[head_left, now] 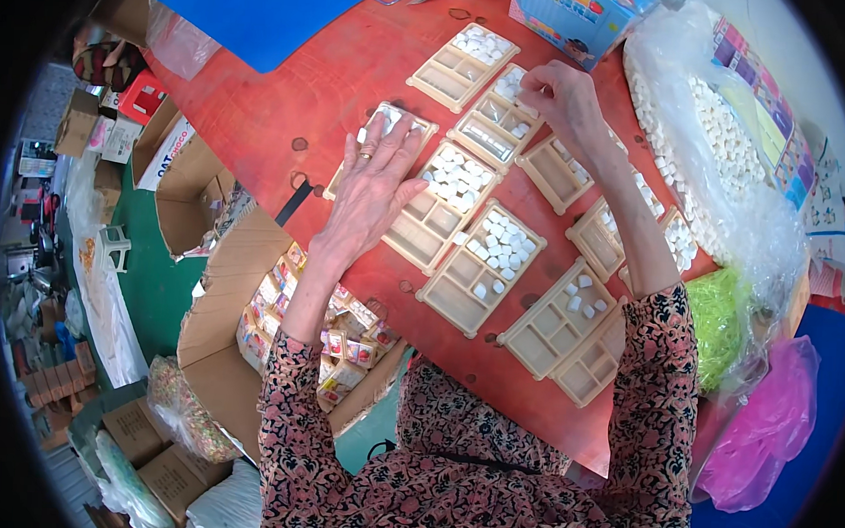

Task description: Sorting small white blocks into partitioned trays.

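Observation:
Several cream compartment trays stand on the red tabletop, with small white marshmallow-like pieces [505, 244] heaped in some of their compartments. My left hand [374, 183] lies flat, fingers stretched, over the white pieces at the top of the left tray [425, 138]. Beside its thumb is another tray [414, 228] with a full top compartment. At the far side my right hand [566, 101] is bent, its fingertips pressed together by a tray [491, 119] holding some white pieces. What those fingertips hold, if anything, is hidden. My right forearm covers parts of the trays on the right.
A big clear bag [725, 135] of white pieces lies at the right, near green shredded filler [718, 321] and a pink plastic bag [766, 425]. Left of the table, an open cardboard box [220, 317] holds small wrapped packs. A blue box [575, 23] stands at the back.

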A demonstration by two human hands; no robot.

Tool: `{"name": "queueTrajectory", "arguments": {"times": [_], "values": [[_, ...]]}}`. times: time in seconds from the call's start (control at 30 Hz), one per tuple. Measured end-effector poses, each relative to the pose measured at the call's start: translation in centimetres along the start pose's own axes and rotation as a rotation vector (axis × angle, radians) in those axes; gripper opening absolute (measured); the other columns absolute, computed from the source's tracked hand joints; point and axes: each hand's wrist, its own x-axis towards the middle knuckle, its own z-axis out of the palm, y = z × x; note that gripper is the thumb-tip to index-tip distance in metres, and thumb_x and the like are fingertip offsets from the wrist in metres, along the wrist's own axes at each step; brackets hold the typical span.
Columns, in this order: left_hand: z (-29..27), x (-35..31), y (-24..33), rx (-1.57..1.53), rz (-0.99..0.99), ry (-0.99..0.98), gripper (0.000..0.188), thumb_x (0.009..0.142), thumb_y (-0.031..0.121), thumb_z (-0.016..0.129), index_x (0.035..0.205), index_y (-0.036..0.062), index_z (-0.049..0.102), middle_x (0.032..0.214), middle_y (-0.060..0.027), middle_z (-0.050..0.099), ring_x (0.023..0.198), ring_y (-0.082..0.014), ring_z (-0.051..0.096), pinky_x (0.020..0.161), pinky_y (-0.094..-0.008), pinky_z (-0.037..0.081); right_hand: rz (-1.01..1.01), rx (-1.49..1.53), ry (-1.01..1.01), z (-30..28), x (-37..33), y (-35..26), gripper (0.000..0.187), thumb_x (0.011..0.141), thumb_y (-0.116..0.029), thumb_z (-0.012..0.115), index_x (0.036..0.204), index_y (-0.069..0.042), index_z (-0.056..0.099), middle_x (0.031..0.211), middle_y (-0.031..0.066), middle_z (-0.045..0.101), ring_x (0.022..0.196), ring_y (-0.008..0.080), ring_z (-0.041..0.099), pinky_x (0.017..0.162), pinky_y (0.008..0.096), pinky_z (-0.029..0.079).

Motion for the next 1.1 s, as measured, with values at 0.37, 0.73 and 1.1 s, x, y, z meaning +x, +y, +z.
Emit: {"name": "queueTrajectory", "arguments": {"times": [0.37, 0.73, 1.1], "values": [[-0.6, 5.1, 3.4, -0.094, 0.167, 0.056, 0.056, 0.089, 0.026, 0.06, 0.136, 0.0, 0.041, 0.142, -0.0173, 0.04, 0.139, -0.035, 0.025, 0.112, -0.0555, 0.019, -0.054, -0.053, -0.005, -0.5, 0.2, 1.4, 0.009, 0.076, -0.001, 0.061, 0.083, 0.002, 0.064, 0.081, 0.0166, 0.062, 0.074, 0.0322, 0.061, 0.066, 0.0376, 0.048], [3.0, 12.8, 5.7, -0.139, 0.279, -0.006, 0.063, 0.091, 0.033, 0.056, 0.135, -0.0077, 0.037, 0.144, -0.0273, 0.031, 0.137, -0.0396, 0.026, 0.11, -0.0549, 0.025, 0.019, -0.083, 0.026, -1.7, -0.6, 3.1, 0.011, 0.074, 0.0, 0.065, 0.085, 0.002, 0.064, 0.077, 0.016, 0.062, 0.072, 0.03, 0.062, 0.065, 0.0361, 0.049], [3.2, 13.4, 6.4, -0.119, 0.261, -0.079, 0.065, 0.092, 0.035, 0.055, 0.135, -0.0094, 0.036, 0.144, -0.0285, 0.03, 0.136, -0.0394, 0.029, 0.11, -0.0543, 0.027, 0.079, -0.148, -0.081, -1.8, 0.4, 2.7, 0.008, 0.07, 0.003, 0.06, 0.077, 0.002, 0.063, 0.07, 0.017, 0.063, 0.066, 0.0342, 0.061, 0.06, 0.0372, 0.048]]}}
